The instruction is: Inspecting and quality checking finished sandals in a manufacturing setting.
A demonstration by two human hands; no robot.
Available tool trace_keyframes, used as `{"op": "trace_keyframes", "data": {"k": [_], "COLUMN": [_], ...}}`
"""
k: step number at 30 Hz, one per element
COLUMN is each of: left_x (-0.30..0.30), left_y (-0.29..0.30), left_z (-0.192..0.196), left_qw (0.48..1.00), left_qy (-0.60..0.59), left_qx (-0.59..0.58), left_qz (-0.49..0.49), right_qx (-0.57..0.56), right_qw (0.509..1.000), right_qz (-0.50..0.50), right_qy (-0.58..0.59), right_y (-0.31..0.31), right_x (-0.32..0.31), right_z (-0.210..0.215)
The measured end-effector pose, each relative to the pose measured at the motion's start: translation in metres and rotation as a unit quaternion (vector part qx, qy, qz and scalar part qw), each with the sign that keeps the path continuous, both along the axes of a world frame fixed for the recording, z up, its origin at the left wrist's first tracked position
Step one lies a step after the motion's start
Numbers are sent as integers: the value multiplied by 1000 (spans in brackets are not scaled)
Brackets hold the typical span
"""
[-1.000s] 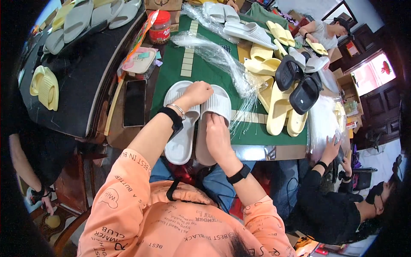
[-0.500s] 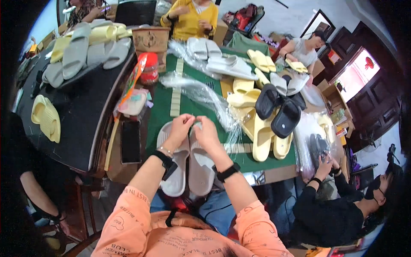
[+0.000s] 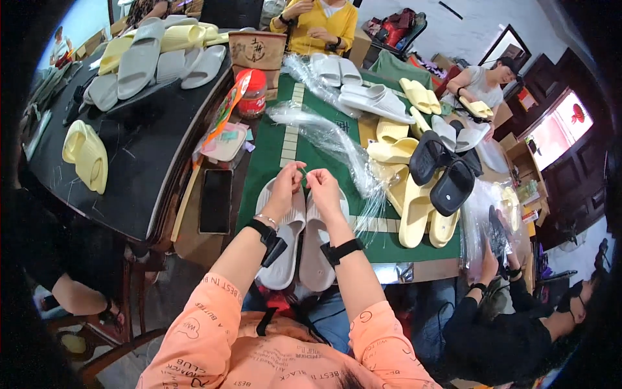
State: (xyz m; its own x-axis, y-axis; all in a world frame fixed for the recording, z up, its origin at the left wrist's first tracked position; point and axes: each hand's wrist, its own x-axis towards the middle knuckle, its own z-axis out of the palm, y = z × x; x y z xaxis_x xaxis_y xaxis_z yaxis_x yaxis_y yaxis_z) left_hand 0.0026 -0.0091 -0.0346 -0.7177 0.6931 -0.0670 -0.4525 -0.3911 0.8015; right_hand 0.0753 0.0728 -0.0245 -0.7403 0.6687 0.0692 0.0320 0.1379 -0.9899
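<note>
- Head view: the left hand [image 3: 287, 183] and the right hand [image 3: 322, 187] are seen brought together above the toe ends of a pair of pale grey slides [image 3: 299, 243].
- The fingertips of both hands are pinched close, thumb against forefinger, and nearly meet between the two hands; whether something small is held there cannot be told.
- The slides lie side by side, touching, on the near edge of the green mat [image 3: 272, 152], their heels reaching toward the person's lap.
- The heel of the left hand rests over the left slide, the right wrist over the right slide.
- A crumpled clear plastic bag [image 3: 330, 139] lies just beyond the hands.
- A black phone [image 3: 216, 201] lies to the left, and yellow slides [image 3: 414, 217] and black slides [image 3: 440, 172] to the right.
</note>
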Motion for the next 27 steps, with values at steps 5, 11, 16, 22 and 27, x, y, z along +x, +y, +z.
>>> {"op": "trace_keyframes", "data": {"k": [5,11,16,22,27], "left_x": [2,2,1,1,4], "left_y": [-1,-10,-5,0,0], "left_z": [-4,-5,-12,-10,-9], "left_qw": [1000,999,998,999,995], "left_qy": [11,8,27,30,78], "left_qx": [4,-32,-49,-40,-56], "left_qz": [-21,-2,-10,-22,-27], "right_qx": [64,46,47,27,-3], "right_qw": [998,997,998,1000,999], "right_qz": [-13,48,51,-13,-27], "right_qy": [0,-32,13,9,33], "right_y": [-1,-13,-11,-11,-8], "right_x": [3,7,5,8,6], "right_z": [-2,13,5,11,9]}}
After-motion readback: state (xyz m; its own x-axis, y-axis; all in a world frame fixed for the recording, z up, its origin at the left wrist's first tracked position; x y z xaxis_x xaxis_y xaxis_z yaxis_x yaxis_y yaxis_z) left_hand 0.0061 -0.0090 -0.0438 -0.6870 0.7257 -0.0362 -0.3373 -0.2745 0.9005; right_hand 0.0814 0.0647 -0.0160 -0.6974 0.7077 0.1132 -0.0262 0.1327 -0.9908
